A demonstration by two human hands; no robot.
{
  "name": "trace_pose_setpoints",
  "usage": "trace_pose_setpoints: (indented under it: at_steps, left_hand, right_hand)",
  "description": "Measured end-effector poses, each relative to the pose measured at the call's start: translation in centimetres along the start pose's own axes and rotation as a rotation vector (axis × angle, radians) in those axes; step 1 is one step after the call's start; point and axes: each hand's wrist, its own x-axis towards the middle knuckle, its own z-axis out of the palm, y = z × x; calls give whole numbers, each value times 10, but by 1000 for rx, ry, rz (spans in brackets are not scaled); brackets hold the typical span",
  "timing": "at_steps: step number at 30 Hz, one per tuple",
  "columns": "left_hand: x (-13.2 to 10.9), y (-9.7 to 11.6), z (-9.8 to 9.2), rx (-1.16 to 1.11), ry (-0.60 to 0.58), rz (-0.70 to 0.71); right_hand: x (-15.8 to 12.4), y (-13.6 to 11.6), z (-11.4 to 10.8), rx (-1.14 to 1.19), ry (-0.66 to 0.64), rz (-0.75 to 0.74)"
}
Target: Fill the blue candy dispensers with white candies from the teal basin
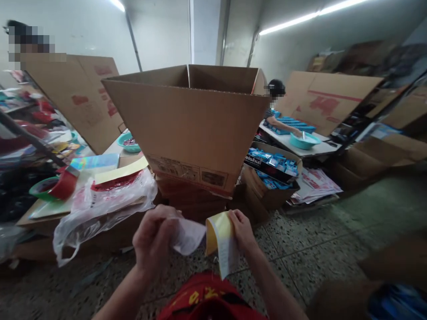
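Note:
My left hand (156, 238) is closed around a thin white sheet (188, 235), which sticks out to the right of the fingers. My right hand (242, 229) pinches a yellow and white sheet (222, 238) that curls and hangs down from the fingertips. A small gap separates the two sheets. Both hands are low in the view, in front of a large open cardboard box (196, 129), touching neither its wall nor its flaps. What is printed on the sheets is too blurred to read.
At left, a surface holds a plastic bag (113, 200) and a tape dispenser (62, 184). Right of the big box stands a carton of blue packets (273, 164). Behind it, a person reaches into a turquoise basin (304, 141). Another person is at far left.

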Motion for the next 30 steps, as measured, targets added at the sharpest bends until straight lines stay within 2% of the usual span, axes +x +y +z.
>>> trace_pose_setpoints:
  at_steps: [2,5,9,11,13,17,19,23,26,30]
  left_hand:
    - [15,-4,-3,22,-38,-171]
    - [30,-14,-6,-13,-186,-384]
    - [39,-25,-13,-17,-361,-497]
    - [45,-29,-22,-24,-402,-525]
    - [55,-32,-34,-33,-375,-548]
    - [89,-39,-57,-18,-208,-597]
    - [107,-44,-64,10,-162,-613]
    - [132,-59,-68,4,-229,-629]
    - [133,-68,-71,-26,-290,-630]
    - [107,-68,-73,-8,-350,-593]
  right_hand:
    - [-1,-3,-19,-24,51,-47]
    - [-1,-14,-41,-30,111,-82]
    - [3,-29,-50,-73,159,-139]
    - [7,-35,-48,-140,145,-172]
    - [11,-40,-43,-204,129,-189]
    - [18,-51,-29,-332,132,-209]
    - [23,-58,-19,-418,134,-257]
    - [32,-71,0,-540,82,-359]
    - [41,-74,3,-579,115,-412]
    - [58,-70,-16,-621,138,-399]
